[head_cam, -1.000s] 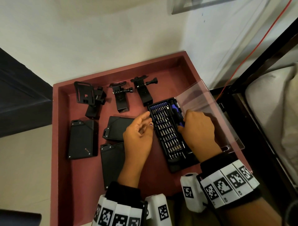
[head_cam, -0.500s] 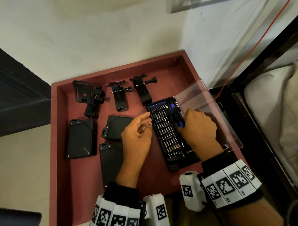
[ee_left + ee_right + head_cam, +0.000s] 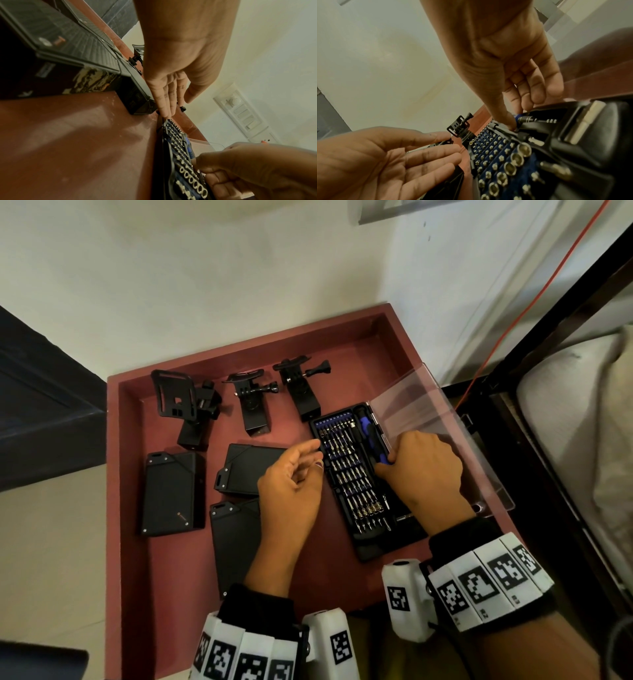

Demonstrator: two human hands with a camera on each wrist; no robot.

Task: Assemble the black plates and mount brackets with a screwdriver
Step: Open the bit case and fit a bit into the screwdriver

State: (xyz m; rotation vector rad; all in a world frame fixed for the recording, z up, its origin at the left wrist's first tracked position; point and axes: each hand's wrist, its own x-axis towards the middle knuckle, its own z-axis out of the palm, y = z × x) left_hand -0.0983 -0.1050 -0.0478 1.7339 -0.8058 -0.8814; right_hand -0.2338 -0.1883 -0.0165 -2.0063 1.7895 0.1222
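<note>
Both your hands work over the red bench point(image 3: 144, 594) by white walls point(image 3: 205, 285): left hand point(image 3: 291, 491) relaxed, right hand point(image 3: 424, 470) pinching the screwdriver point(image 3: 371, 436).

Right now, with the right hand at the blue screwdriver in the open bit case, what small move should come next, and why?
Probably lift the blue screwdriver out of its slot. The right hand has thumb and fingertips on its handle, yet it lies seated in the bit case. The left hand hovers open beside the case, and the plates and brackets lie unassembled.
</note>
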